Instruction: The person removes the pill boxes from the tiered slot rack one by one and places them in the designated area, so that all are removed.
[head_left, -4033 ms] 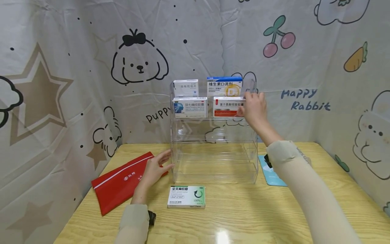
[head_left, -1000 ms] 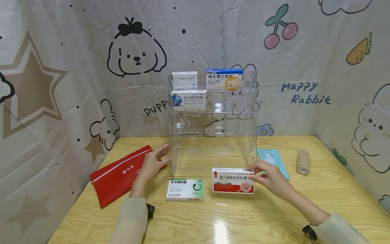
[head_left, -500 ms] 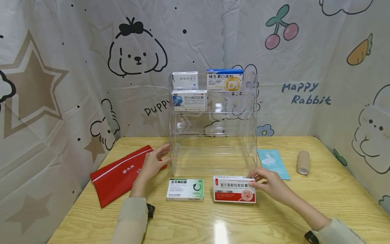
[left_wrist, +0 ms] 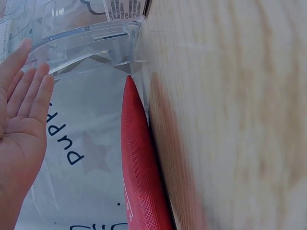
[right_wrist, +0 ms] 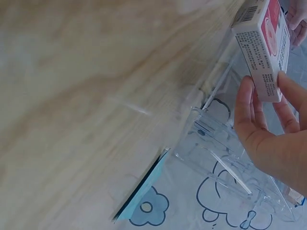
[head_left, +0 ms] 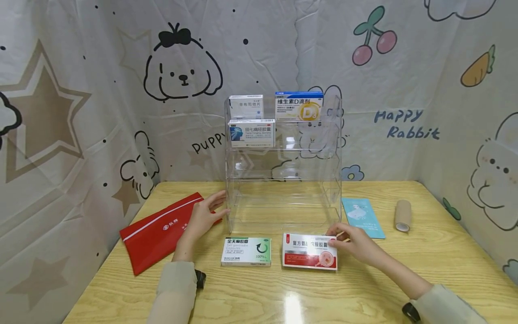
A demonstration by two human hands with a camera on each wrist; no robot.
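Note:
A red-and-white medicine box [head_left: 309, 257] lies flat on the wooden table in front of a clear acrylic tiered rack [head_left: 283, 198]. My right hand [head_left: 339, 238] holds the box's right end; in the right wrist view the thumb and fingers [right_wrist: 288, 112] pinch the box [right_wrist: 266, 52]. My left hand [head_left: 210, 210] rests with straight fingers against the rack's left wall, which the left wrist view shows as an open palm [left_wrist: 21, 110] beside the rack [left_wrist: 86, 38]. A green-and-white box [head_left: 246, 251] lies just left of the red one.
Three boxes stand on the rack's upper tiers: white [head_left: 245, 106], blue-and-yellow [head_left: 298, 106], blue-and-white [head_left: 252, 133]. A red pouch [head_left: 158, 234] lies at the left, a light blue card [head_left: 362, 216] and a tan bandage roll [head_left: 402, 215] at the right. Printed curtains enclose the table.
The right hand took the red-and-white box off the rack's second tier and brought it down. Over the last second the box was laid flat on the table. The left hand stayed put.

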